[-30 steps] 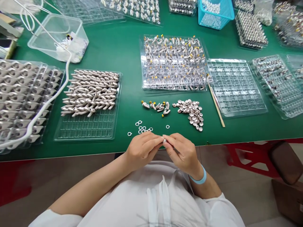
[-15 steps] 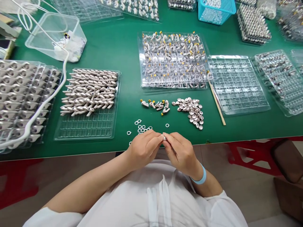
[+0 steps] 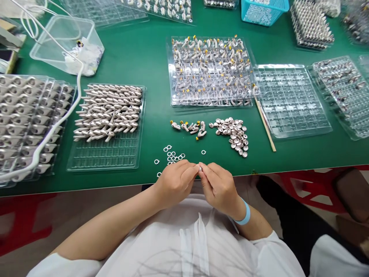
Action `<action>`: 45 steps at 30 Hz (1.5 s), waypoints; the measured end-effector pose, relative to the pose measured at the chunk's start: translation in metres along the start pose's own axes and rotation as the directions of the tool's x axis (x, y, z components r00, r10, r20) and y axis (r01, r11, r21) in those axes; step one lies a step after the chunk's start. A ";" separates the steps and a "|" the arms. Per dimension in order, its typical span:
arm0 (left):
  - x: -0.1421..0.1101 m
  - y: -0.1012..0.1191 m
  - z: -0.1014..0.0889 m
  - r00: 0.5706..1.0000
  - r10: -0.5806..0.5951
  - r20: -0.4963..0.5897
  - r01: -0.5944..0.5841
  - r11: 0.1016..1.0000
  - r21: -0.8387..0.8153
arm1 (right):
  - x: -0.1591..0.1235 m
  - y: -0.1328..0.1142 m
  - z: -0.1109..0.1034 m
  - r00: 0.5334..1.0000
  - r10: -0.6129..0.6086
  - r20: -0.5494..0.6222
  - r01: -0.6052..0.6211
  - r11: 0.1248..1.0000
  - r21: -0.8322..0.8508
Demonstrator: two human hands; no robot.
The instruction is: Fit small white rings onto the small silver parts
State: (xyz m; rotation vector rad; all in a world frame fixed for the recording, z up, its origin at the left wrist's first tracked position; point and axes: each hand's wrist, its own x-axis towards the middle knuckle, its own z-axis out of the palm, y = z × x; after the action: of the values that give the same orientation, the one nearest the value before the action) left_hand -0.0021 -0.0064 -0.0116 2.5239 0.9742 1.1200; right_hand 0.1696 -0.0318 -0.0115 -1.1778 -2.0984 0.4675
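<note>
My left hand (image 3: pixel 176 181) and my right hand (image 3: pixel 219 184) meet at the table's front edge. Their thumbs and forefingers pinch a small pale part (image 3: pixel 200 168) between them, mostly hidden by the fingertips. Just beyond my left hand lie several thin white rings (image 3: pixel 170 154), with a lone white ring (image 3: pixel 203 152) ahead of the fingertips. Farther back is a short row of earbud-like pieces with yellow tabs (image 3: pixel 192 127). A heap of small round metallic caps (image 3: pixel 235 134) lies to their right.
A tray of yellow-tabbed pieces (image 3: pixel 211 71) stands behind. A clear tray (image 3: pixel 294 100) and a wooden stick (image 3: pixel 265 125) lie right of it. Left are a tray of slender metallic parts (image 3: pixel 108 163), a white cable (image 3: pixel 57 125) and a plastic box (image 3: pixel 66 46). A person's dark-clothed leg (image 3: pixel 296 227) shows at right.
A person's dark-clothed leg and pale garment have come into view at the lower right. My hands keep the same pinch on the small part, almost unmoved. The view has shifted slightly.
</note>
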 end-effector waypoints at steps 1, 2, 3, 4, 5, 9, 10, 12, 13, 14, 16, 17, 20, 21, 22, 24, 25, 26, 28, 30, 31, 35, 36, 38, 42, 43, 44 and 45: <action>0.001 0.001 0.000 1.000 0.002 -0.004 -0.002 1.000 0.010 | 0.000 0.000 0.000 1.000 -0.006 -0.005 0.006 1.000 -0.009; 0.002 0.002 0.000 1.000 0.004 -0.009 -0.004 1.000 0.019 | 0.000 -0.001 0.000 1.000 -0.011 -0.012 0.011 1.000 -0.015; 0.002 0.003 0.001 1.000 0.008 -0.014 -0.008 1.000 0.029 | 0.000 -0.001 0.000 1.000 -0.014 -0.017 0.014 1.000 -0.019; 0.003 0.004 0.001 1.000 0.010 -0.019 -0.010 0.999 0.039 | 0.000 -0.001 0.000 1.000 -0.016 -0.024 0.016 1.000 -0.024; 0.003 0.004 0.001 1.000 0.012 -0.022 -0.011 0.999 0.048 | 0.000 -0.002 0.000 0.999 -0.019 -0.030 0.018 0.999 -0.029; 0.003 0.005 0.003 1.000 0.019 -0.017 -0.018 0.997 0.075 | 0.001 -0.002 0.000 0.998 -0.028 -0.051 0.025 0.998 -0.053; 0.003 0.005 0.003 1.000 0.020 -0.014 -0.019 0.997 0.077 | 0.002 -0.002 0.000 0.998 -0.031 -0.053 0.028 0.998 -0.054; 0.001 0.004 0.004 1.000 0.021 -0.009 -0.021 0.997 0.078 | 0.002 -0.002 0.000 0.998 -0.037 -0.046 0.034 0.998 -0.051; 0.000 0.003 0.004 1.000 0.021 -0.007 -0.021 0.997 0.078 | 0.002 -0.002 0.000 0.998 -0.042 -0.038 0.041 0.998 -0.049; 0.000 0.003 0.005 1.000 0.022 -0.004 -0.022 0.997 0.080 | 0.002 -0.001 0.000 0.998 -0.050 -0.029 0.048 0.998 -0.050; -0.001 0.002 0.005 1.000 0.021 0.002 -0.021 0.996 0.087 | 0.002 0.000 0.000 0.998 -0.063 -0.013 0.062 0.996 -0.058; -0.001 0.002 0.006 1.000 0.022 0.003 -0.022 0.996 0.091 | 0.002 0.000 0.000 0.998 -0.067 -0.008 0.066 0.996 -0.062; -0.001 0.001 0.007 1.000 0.024 -0.005 -0.023 0.995 0.100 | 0.002 0.002 0.002 0.998 -0.057 -0.004 0.057 0.996 -0.069; -0.001 0.001 0.007 1.000 0.025 -0.008 -0.024 0.995 0.101 | 0.002 0.003 0.002 0.999 -0.052 -0.001 0.052 0.996 -0.071; -0.002 0.000 0.008 1.000 0.025 -0.010 -0.024 0.994 0.102 | 0.002 0.003 0.003 0.999 -0.049 0.005 0.049 0.996 -0.073; -0.002 -0.001 0.009 1.000 0.022 -0.002 -0.021 0.994 0.109 | 0.002 0.004 0.004 0.999 -0.049 0.016 0.050 0.996 -0.076; -0.003 -0.001 0.009 1.000 0.020 0.003 -0.020 0.993 0.112 | 0.002 0.005 0.004 0.999 -0.051 0.021 0.052 0.996 -0.076; -0.003 -0.002 0.010 1.000 0.017 0.010 -0.018 0.993 0.115 | 0.002 0.005 0.005 0.998 -0.051 0.023 0.052 0.996 -0.076; -0.004 -0.003 0.011 1.000 0.013 0.022 -0.016 0.993 0.115 | 0.002 0.006 0.006 0.998 -0.051 0.024 0.053 0.996 -0.071; -0.005 -0.004 0.011 0.999 0.019 0.028 -0.022 0.994 0.108 | 0.001 0.007 0.007 0.998 -0.054 0.027 0.056 0.996 -0.069; -0.005 -0.004 0.012 0.999 0.023 0.033 -0.026 0.994 0.104 | 0.001 0.007 0.007 0.998 -0.057 0.029 0.059 0.996 -0.070; -0.006 -0.005 0.012 0.998 0.028 0.055 -0.033 0.995 0.098 | 0.000 0.008 0.009 0.997 -0.066 0.043 0.069 0.995 -0.077; -0.006 -0.006 0.012 0.998 0.024 0.057 -0.030 0.995 0.100 | 0.000 0.008 0.009 0.997 -0.065 0.044 0.068 0.994 -0.080; -0.006 -0.006 0.011 0.998 0.017 0.054 -0.022 0.994 0.103 | 0.001 0.008 0.009 0.997 -0.066 0.041 0.070 0.993 -0.093; -0.005 -0.005 0.011 0.999 0.004 0.048 -0.009 0.995 0.100 | 0.002 0.008 0.008 0.996 -0.085 0.039 0.089 0.990 -0.107; -0.005 -0.005 0.011 0.999 0.003 0.049 -0.008 0.995 0.100 | 0.002 0.008 0.008 0.995 -0.088 0.040 0.092 0.990 -0.105; -0.004 -0.005 0.011 0.999 0.002 0.052 -0.007 0.995 0.103 | 0.003 0.008 0.008 0.995 -0.089 0.041 0.093 0.990 -0.105; -0.004 -0.005 0.011 0.998 0.001 0.058 -0.008 0.994 0.107 | 0.003 0.008 0.008 0.995 -0.090 0.042 0.094 0.990 -0.107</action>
State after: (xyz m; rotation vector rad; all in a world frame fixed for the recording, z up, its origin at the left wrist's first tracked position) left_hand 0.0012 -0.0046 -0.0234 2.6282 1.0407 1.0159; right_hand 0.1677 -0.0253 -0.0204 -1.1349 -2.2239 0.3378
